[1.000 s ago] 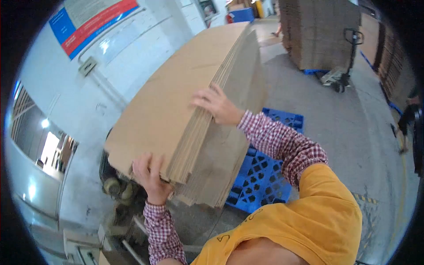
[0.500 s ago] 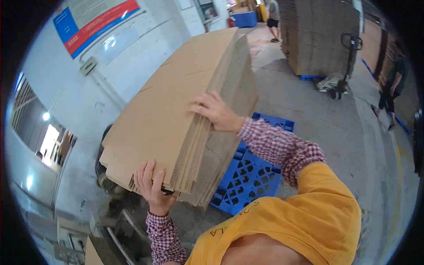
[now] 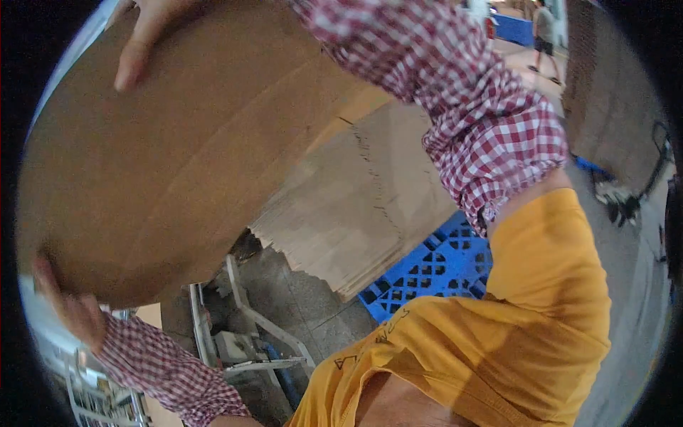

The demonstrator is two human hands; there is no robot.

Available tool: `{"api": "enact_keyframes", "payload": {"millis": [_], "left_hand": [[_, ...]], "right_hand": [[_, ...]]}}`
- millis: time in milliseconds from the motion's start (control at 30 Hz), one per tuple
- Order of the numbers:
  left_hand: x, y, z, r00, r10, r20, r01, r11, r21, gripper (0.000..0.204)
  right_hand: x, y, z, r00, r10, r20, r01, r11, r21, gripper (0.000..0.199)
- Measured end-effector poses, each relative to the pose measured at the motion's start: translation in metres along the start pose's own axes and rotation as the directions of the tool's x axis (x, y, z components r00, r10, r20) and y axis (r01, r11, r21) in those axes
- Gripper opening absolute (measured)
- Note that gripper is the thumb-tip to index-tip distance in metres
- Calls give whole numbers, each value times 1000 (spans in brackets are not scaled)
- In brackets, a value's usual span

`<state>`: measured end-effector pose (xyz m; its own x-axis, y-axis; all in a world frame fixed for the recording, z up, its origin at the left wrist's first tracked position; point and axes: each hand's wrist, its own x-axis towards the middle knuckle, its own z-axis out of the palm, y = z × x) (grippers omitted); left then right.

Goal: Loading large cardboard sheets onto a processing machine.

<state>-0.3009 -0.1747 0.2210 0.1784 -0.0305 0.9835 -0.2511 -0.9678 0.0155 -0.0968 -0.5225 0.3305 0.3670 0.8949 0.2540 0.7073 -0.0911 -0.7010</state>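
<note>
A large brown cardboard sheet (image 3: 163,156) is lifted and tilted up across the upper left, its broad face toward me. Whether several sheets are held together, I cannot tell. My left hand (image 3: 78,313) grips its lower left edge, partly hidden by the board. My right hand (image 3: 153,32) reaches across to the top edge, with one digit pressed on the face and the others cut off by the picture's rim. Behind the raised board, a stack of cardboard sheets (image 3: 348,192) with dark marks on its side stays low, untouched by either hand.
A blue plastic pallet (image 3: 427,267) lies beside the stack. Near my left forearm stands a light metal frame (image 3: 267,324). At the right are a tall cardboard stack (image 3: 605,78) and part of a pallet jack (image 3: 622,206). A person (image 3: 544,35) stands far back.
My hands have lifted cardboard off the stack and swung it left and up. The right hand has moved from the stack's side to the board's top edge. My view has turned left.
</note>
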Motion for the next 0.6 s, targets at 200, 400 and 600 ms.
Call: {"api": "enact_keyframes", "payload": {"millis": [200,400,600], "left_hand": [[57,-16,45,748,-663,-42,494,597,-632,50],[51,-40,33,775,-624,-99,495,697,-519,55],[31,-45,40,766,-625,-152,452,691,-564,58]], "right_hand": [[207,51,-23,519,-854,14,671,397,-626,77],[227,45,-18,594,-801,72,676,448,-585,78],[226,42,2,665,-737,-126,516,574,-635,76]]}}
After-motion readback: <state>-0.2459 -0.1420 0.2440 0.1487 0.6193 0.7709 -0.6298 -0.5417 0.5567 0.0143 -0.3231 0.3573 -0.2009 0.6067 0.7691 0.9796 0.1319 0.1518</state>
